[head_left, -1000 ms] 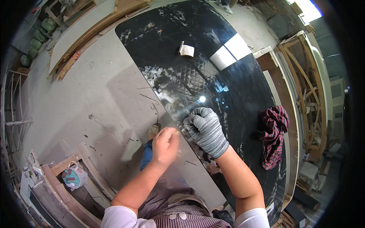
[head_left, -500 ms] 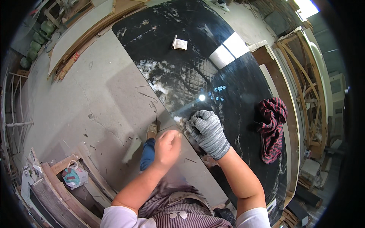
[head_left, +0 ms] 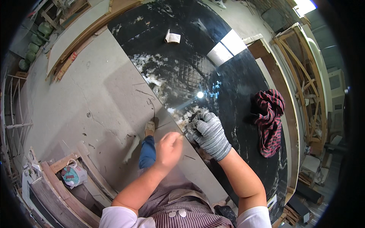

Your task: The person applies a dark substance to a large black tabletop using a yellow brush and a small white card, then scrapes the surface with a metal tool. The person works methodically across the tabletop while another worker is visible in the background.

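My left hand (head_left: 169,150) is bare and closed in a pinch, just off the near left edge of a glossy black stone slab (head_left: 243,91) with white veining. My right hand (head_left: 210,136) wears a grey knitted glove. Its fingers are curled over that edge, close to the left fingertips. Whatever either hand pinches is too small or hidden to make out. A red-and-black striped cloth (head_left: 269,125) lies crumpled on the slab's right side. Farther off on the slab rests a small white booklet (head_left: 173,37), partly folded open.
Wooden frames (head_left: 304,68) stand along the right side. Left of me, a white-and-teal bag (head_left: 74,174) sits among timber pieces (head_left: 49,190). Boards (head_left: 76,41) lean at the far left. Debris lies on the grey concrete floor (head_left: 99,114). Another person's shoe (head_left: 219,3) shows at the top.
The view has shifted slightly, so the slab, booklet and cloth appear a little farther left. Both hands stay closed at the slab's edge, with the left slightly nearer the right.
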The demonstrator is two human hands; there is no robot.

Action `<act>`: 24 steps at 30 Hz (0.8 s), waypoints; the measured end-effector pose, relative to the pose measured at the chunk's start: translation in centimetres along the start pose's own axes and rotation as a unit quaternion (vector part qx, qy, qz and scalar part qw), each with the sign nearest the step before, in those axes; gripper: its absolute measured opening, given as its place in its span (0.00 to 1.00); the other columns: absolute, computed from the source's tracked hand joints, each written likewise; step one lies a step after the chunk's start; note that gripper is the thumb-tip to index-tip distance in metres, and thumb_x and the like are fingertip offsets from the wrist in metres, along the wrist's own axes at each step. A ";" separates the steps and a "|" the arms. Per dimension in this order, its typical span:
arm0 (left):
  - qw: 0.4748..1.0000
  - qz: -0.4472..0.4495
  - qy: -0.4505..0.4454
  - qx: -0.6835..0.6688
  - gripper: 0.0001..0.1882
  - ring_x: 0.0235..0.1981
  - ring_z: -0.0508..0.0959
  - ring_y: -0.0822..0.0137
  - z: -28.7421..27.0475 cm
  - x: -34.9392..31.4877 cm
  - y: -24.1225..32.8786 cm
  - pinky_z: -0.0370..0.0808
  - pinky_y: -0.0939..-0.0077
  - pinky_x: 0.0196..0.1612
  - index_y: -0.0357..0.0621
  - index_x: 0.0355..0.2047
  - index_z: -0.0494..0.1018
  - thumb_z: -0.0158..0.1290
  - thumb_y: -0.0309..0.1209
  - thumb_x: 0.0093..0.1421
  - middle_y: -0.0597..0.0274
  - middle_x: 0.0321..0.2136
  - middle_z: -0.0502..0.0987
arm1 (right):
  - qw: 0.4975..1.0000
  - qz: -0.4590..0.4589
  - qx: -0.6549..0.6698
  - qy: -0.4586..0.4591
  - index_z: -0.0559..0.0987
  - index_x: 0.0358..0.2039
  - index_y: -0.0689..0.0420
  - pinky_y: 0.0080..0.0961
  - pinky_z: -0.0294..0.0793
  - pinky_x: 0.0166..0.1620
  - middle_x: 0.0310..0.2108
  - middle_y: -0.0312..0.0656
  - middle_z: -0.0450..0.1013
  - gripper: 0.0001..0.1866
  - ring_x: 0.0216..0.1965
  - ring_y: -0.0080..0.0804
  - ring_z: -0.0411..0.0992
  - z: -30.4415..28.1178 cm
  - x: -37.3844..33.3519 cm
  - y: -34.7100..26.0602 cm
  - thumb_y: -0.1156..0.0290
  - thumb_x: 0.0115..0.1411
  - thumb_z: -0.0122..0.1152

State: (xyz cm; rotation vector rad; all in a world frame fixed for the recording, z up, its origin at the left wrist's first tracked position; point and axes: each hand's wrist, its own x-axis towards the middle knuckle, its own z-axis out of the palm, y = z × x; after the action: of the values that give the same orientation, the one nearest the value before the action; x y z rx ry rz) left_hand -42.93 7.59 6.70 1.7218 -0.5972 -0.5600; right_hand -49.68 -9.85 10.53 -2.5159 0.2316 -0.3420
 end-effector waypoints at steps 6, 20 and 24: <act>1.000 0.016 -0.004 0.005 0.03 0.28 0.77 0.52 0.6 -1.0 -0.3 0.74 0.68 0.33 0.36 0.34 0.74 0.55 0.23 0.61 0.50 0.28 0.77 | 1.000 -0.004 0.001 0.020 0.77 0.27 0.58 0.41 0.72 0.36 0.28 0.46 0.73 0.09 0.31 0.50 0.71 -0.4 -0.8 -0.5 0.76 0.46 0.70; 0.999 0.028 -0.038 -0.009 0.04 0.24 0.75 0.69 1.9 -3.2 -0.3 0.71 0.76 0.27 0.37 0.30 0.71 0.53 0.19 0.63 0.58 0.25 0.75 | 1.000 -0.007 -0.027 -0.013 0.81 0.32 0.58 0.42 0.74 0.37 0.33 0.47 0.75 0.12 0.34 0.49 0.74 -1.3 -3.8 -0.2 0.69 0.46 0.69; 0.999 0.033 -0.040 -0.008 0.03 0.22 0.72 0.69 2.3 -3.7 0.0 0.69 0.76 0.26 0.36 0.30 0.72 0.54 0.18 0.61 0.58 0.24 0.74 | 1.000 -0.003 -0.023 -0.018 0.81 0.32 0.57 0.42 0.74 0.37 0.33 0.47 0.75 0.12 0.34 0.49 0.74 -1.5 -4.6 -0.1 0.69 0.46 0.69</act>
State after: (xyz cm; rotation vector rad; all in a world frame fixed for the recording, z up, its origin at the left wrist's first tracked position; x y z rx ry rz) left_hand -47.20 8.31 6.38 1.6654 -0.7026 -0.5885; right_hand -54.53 -9.44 10.93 -2.5665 0.2198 -0.2958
